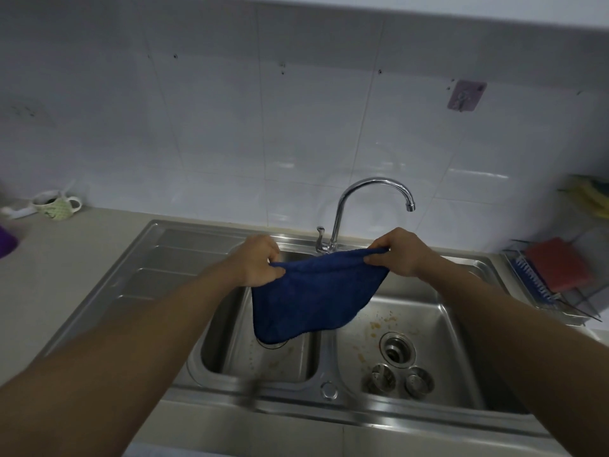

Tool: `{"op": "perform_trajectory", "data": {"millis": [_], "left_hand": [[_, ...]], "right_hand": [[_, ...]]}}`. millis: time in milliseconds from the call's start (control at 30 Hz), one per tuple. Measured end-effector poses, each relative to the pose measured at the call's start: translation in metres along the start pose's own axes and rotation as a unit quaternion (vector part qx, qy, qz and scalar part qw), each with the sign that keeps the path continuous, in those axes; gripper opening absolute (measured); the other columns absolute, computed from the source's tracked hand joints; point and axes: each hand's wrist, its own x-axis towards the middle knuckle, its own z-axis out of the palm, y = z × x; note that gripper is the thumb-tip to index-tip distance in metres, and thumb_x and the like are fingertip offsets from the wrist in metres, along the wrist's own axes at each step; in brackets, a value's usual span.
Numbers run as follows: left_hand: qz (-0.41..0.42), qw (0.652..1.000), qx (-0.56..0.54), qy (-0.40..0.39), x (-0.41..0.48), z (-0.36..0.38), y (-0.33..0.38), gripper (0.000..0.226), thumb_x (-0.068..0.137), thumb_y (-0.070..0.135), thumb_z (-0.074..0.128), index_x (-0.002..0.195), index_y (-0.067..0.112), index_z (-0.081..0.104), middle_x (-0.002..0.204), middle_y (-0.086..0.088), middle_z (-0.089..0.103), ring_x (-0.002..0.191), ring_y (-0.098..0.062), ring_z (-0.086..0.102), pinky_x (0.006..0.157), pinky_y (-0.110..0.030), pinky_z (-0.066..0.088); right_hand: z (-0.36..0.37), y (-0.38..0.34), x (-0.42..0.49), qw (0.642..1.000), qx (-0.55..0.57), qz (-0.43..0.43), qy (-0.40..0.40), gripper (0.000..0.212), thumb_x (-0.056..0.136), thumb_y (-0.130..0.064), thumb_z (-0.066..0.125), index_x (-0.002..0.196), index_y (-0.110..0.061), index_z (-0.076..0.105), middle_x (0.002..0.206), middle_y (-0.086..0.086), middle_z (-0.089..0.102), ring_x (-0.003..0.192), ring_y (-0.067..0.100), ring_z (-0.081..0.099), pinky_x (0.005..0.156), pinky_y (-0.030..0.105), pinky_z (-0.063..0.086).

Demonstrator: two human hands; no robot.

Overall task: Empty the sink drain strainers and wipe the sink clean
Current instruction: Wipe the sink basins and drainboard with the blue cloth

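A pale green mug (56,207) with a handle stands on the beige bench (49,275) at the far left, close to the white tiled wall (230,127), and a purple object (6,240) is cut by the left edge just in front of it. On the wall at the upper right sticks a small purple adhesive hook (466,95). At the right a wire rack (560,291) holds an orange-red sponge (558,268) and a blue brush (535,278), with something yellow (593,196), blurred, behind it.
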Motion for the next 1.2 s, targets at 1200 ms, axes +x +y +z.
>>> {"op": "perform_trajectory", "data": {"millis": [1200], "left_hand": [[-0.238, 0.891, -0.386, 0.007, 0.021, -0.009, 0.082, 0.02, 0.093, 0.014, 0.054, 0.099, -0.003, 0.061, 0.088, -0.022, 0.069, 0.072, -0.035, 0.075, 0.064, -0.037, 0.064]], "right_hand": [[0.024, -0.023, 0.006, 0.995, -0.025, -0.092, -0.018, 0.01, 0.089, -0.023, 0.071, 0.092, -0.015, 0.076, 0.079, 0.002, 0.067, 0.074, 0.016, 0.058, 0.058, 0.018, 0.037]]}}
